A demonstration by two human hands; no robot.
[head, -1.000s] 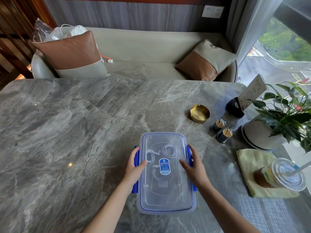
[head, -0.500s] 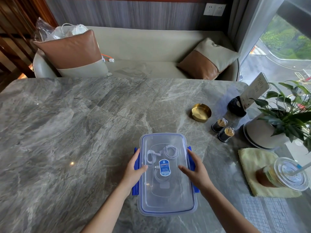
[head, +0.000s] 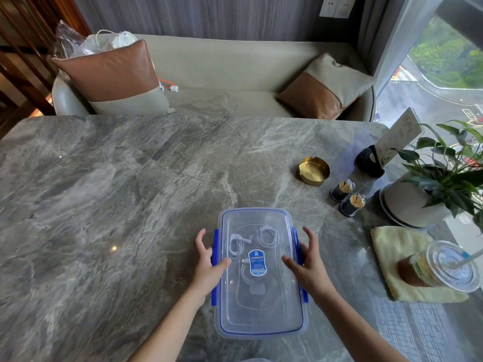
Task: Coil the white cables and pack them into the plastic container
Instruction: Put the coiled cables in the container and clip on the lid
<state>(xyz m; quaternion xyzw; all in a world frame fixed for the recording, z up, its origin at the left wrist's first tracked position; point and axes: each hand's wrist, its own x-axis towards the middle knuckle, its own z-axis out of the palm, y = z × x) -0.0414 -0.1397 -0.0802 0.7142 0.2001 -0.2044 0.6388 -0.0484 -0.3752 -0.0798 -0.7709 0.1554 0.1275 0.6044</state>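
Clear plastic container (head: 261, 317) sits low in the middle of the frame on the grey marble bench (head: 117, 205), its lid (head: 261, 304) seated on top and the coiled white cables (head: 266, 237) visible through it, bunched toward the far half around a blue label (head: 257, 262). Blue latches run along both long sides; the left latch (head: 214, 246) and the right latch (head: 295, 239) look folded down against the walls, though whether each has clicked home cannot be told from this view.

Both hands flank the box. The left hand (head: 207, 267) is spread wide with nothing gripped, thumb resting on the lid's left edge and fingers lifted clear of the latch. The right hand (head: 309, 265) is likewise spread and empty, thumb over the lid, fingers raised beside the right latch.

My judgement is that packing is done and the step in hand is confirming the seal. To do it well, press each latch squarely with the palm while the opposite thumb steadies the lid, then check the whole rim for a gap or a pinched loop of cable. The iced drink (head: 439, 267) at the right edge stands well apart, so there is room to work without disturbing it.
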